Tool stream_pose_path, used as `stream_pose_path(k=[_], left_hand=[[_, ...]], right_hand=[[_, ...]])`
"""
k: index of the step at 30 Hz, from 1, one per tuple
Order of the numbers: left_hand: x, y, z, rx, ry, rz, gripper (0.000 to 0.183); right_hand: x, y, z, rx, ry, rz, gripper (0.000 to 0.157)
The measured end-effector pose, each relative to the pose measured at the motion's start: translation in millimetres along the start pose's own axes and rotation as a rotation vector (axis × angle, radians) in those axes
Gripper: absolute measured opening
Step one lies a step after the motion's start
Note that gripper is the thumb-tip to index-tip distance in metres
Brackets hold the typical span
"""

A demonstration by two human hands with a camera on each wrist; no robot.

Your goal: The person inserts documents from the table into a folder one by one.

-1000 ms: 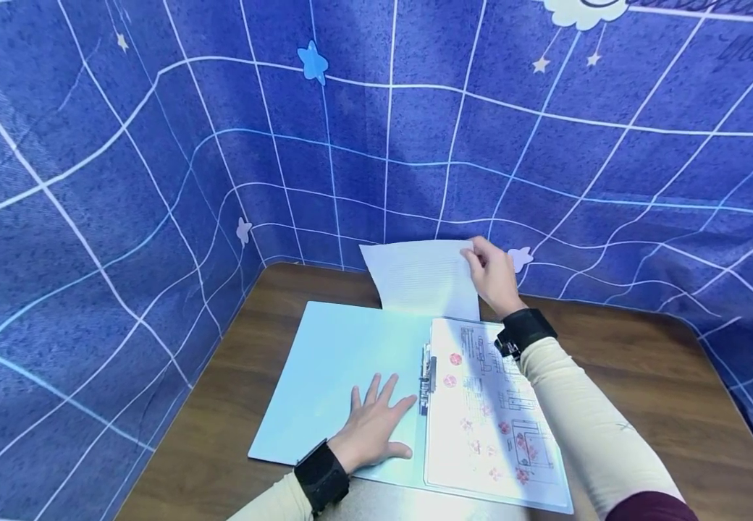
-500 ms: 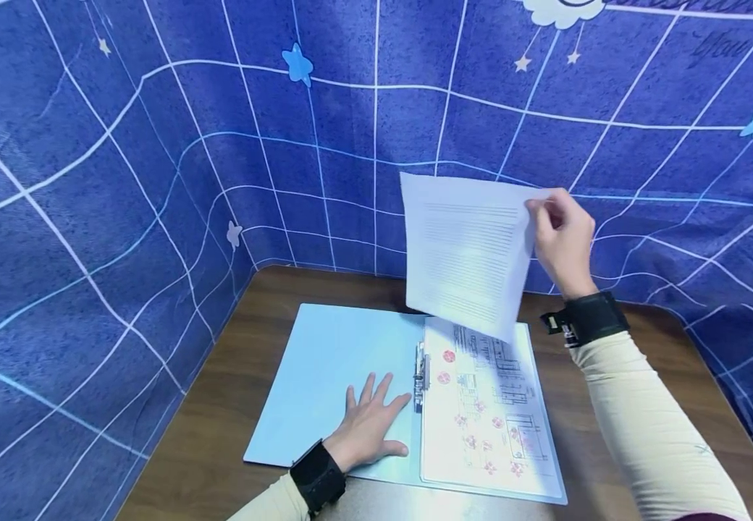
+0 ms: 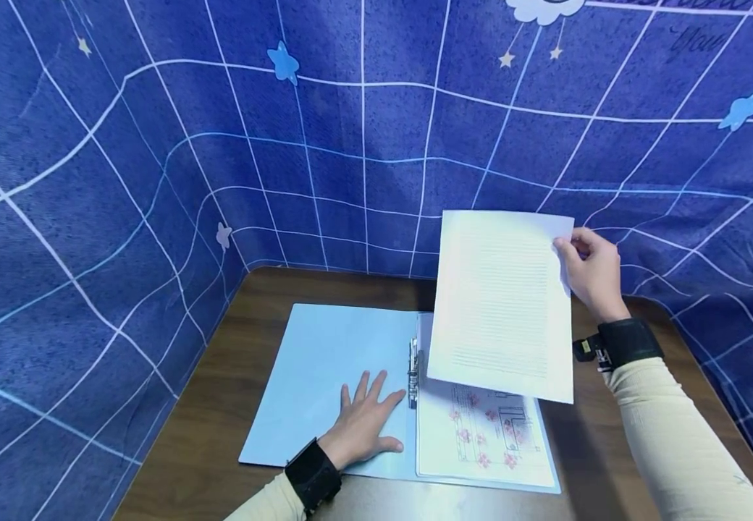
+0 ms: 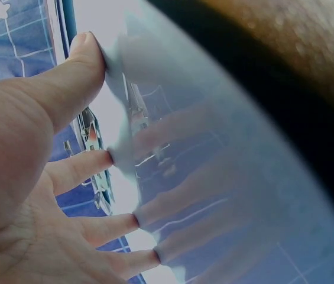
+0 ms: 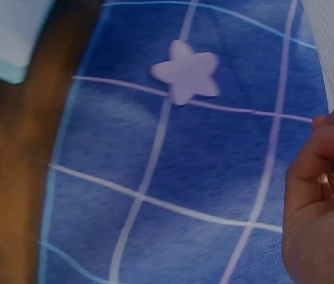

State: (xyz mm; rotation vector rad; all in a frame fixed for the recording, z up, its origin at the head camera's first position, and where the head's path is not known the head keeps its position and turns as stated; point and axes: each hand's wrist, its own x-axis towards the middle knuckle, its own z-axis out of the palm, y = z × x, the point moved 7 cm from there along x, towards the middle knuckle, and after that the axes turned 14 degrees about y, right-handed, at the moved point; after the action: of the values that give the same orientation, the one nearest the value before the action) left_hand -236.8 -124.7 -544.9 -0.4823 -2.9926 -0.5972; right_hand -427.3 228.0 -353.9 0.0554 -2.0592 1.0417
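Observation:
A light blue folder [image 3: 324,362] lies spread open on the table, a metal clip [image 3: 413,373] along its spine. On its right side rest printed sheets [image 3: 474,456] with line drawings and red marks. My left hand [image 3: 362,427] presses on the bare left cover, fingers spread; in the left wrist view the fingertips [image 4: 128,220] meet the glossy surface. My right hand [image 3: 594,271] pinches the upper right edge of a white sheet of paper [image 3: 500,304] covered in fine lines of text. The sheet is raised over the folder's right side and hides the upper part of the drawings.
The brown wooden table [image 3: 213,405] extends beyond the folder on both sides. A blue curtain [image 3: 324,181] with a white grid and stars hangs right behind the table's back edge. Black straps with cameras sit on both wrists.
My right hand has lifted the paper sheet from behind the folder, carried it right, then brought it down and forward over the right side. My left hand has stayed on the cover.

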Motion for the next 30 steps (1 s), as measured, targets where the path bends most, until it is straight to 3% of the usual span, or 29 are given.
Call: stream_pose_path(k=[15,30], left_hand=[[-0.4,-0.4,1.5,-0.01,0.013,0.019,0.085],[1.1,-1.3,4.0,0.007,-0.004,0.009,0.086]], right_hand=[[-70.7,62.4,13.0,-0.071,-0.242,0.108,0.024],[-121.5,92.9,25.7,-0.095,-0.373,0.238,0.029]])
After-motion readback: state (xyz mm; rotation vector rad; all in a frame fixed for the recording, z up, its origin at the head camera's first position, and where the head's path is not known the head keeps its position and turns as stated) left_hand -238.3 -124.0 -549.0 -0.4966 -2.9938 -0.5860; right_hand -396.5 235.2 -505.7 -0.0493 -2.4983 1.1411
